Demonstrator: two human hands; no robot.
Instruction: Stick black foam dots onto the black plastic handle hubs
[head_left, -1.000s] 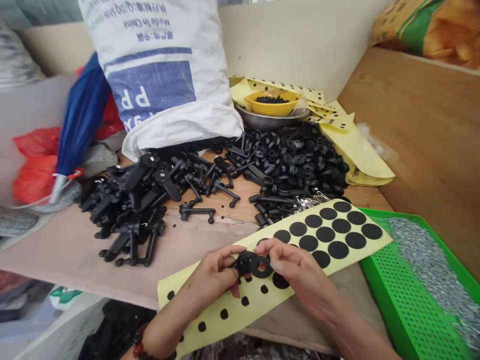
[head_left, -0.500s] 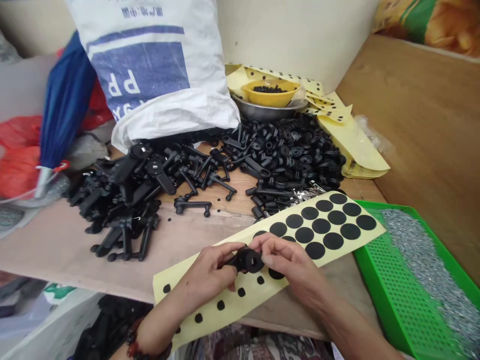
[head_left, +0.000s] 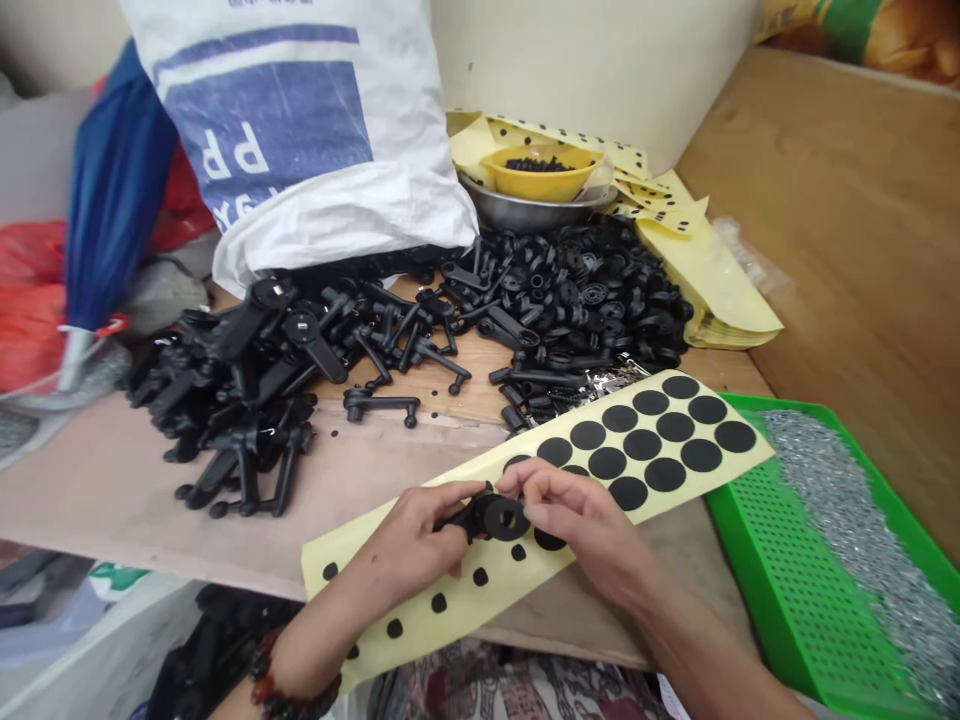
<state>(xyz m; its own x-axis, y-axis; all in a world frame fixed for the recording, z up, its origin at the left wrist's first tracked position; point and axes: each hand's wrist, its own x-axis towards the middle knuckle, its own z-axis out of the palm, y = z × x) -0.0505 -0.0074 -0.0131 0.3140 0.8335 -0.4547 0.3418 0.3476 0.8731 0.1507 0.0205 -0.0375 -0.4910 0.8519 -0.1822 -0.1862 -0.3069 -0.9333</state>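
My left hand (head_left: 424,540) is closed round a black plastic crank handle (head_left: 469,517), its round end toward my right hand. Over that end lies a black round sticker (head_left: 496,520) with a hole in its middle. The thumb and fingers of my right hand (head_left: 570,510) pinch the sticker's right edge. Beneath both hands is a yellow backing sheet (head_left: 465,622). Rows of black round stickers cover its right part, while only small black dots sit on its left part.
Finished-looking crank handles (head_left: 247,400) are heaped at left, and black round parts (head_left: 592,290) at the back. A green tray (head_left: 795,590) of small metal pieces stands at right. Behind are a white sack (head_left: 300,130), a yellow bowl (head_left: 540,180) and more yellow sheets (head_left: 727,290).
The black round sticker has shifted over the crank's round end, and its hole now shows more plainly. Both hands stay almost in place; the view has tilted slightly.
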